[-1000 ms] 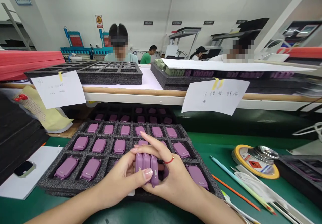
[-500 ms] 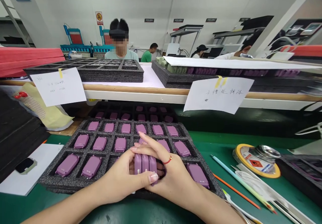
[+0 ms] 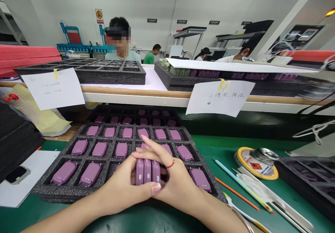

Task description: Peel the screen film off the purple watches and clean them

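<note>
Three purple watch cases stand side by side on edge, small slots in their sides facing me. My left hand is closed round their left side, its thumb along the bottom front. From the right, my right hand wraps the same stack, fingers laid over the top and meeting the left fingers. Both hands are above the near part of a black foam tray. Purple watch cases lie singly in its compartments; my hands hide some near middle ones.
On the right lie a light blue brush, an orange stick and a yellow-rimmed tin with a metal cup. A watch rests on white paper at left. A shelf with foam trays crosses ahead; a person sits beyond.
The view has shifted slightly, so the surroundings sit further left. My hands still hold the three watch cases, which are now tilted a little so their side slots show more plainly.
</note>
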`<state>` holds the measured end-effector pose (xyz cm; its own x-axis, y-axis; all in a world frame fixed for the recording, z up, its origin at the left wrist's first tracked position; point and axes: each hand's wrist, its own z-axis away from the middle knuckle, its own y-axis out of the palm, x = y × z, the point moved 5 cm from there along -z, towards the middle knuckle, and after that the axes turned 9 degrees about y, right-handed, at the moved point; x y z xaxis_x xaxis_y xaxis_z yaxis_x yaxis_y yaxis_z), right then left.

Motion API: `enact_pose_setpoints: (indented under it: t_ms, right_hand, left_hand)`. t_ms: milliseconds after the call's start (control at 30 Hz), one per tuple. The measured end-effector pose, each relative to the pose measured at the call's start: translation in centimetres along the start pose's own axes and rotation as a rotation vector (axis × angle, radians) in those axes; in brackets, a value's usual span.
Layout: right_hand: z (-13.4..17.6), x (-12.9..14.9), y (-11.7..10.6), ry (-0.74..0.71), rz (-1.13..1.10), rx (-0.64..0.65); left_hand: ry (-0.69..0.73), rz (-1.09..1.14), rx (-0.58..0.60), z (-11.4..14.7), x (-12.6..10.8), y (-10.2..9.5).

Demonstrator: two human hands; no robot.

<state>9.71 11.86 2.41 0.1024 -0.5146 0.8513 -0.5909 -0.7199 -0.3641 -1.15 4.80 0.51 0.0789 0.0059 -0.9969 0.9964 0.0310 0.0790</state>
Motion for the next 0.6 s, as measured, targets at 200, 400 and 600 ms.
enact_pose_setpoints:
  t_ms: [200,400,600]
  right_hand:
    - [0.1,-0.1,0.4,-0.088,0.104,-0.032]
    - [0.0,-0.4,0.3,-0.092,0.090,-0.019]
    - [-0.1,-0.2,0.4,-0.058,0.112,-0.031]
  left_hand:
    - [0.033,-0.088,-0.052,-0.3,-0.6,0.0]
    - [-0.036,-0.105,-0.052,-0.6,0.5,0.0]
    - [0.049,-0.077,-0.039,-0.7,-0.1,0.0]
